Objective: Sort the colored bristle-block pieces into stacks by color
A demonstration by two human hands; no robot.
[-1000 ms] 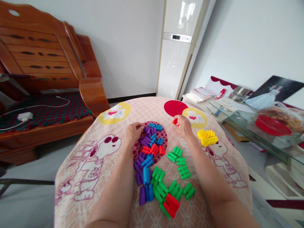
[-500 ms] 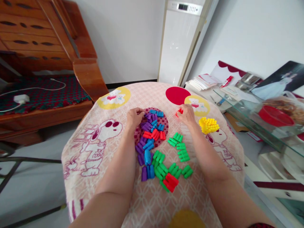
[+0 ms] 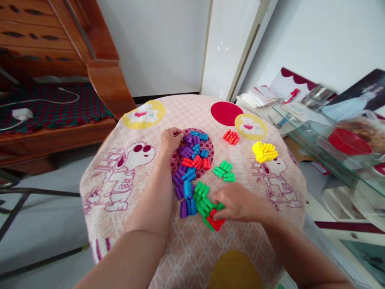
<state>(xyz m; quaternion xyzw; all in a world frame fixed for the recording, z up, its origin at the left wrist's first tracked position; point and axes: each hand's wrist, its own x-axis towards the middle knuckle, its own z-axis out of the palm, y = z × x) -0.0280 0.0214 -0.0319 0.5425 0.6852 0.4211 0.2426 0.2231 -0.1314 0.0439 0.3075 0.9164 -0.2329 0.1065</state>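
Red toy block point(image 3: 216, 226), lower centre of frame, partly under the right hand point(image 3: 240, 202). Right fingers bent down over it, apparently touching; hand covers the contact, can't tell if they grip. Left hand point(image 3: 170, 140), centre-left, fingers curled in beside the purple blocks point(image 3: 186, 152); can't tell if one is pinched. Blue blocks point(image 3: 189, 174) mixed with the purple, green blocks point(image 3: 201, 188) around the red one. Red cluster point(image 3: 231, 137) stands apart, right of centre; yellow cluster point(image 3: 264, 152) further right.

Risks: green blocks crowd the red one, so a sideways pull could drag them along; a loose pinch on smooth plastic could slip; left forearm point(image 3: 150, 204), close by the purple row, could knock it.

Surface: rounded table edge, pale pink patterned tablecloth point(image 3: 183, 257). Room: wooden bench point(image 3: 108, 86) with dark woven cushion point(image 3: 90, 102) and white charger point(image 3: 22, 114), upper left; tall white appliance point(image 3: 228, 48), top centre; red bowl point(image 3: 349, 141) on glass shelf point(image 3: 325, 149), right.
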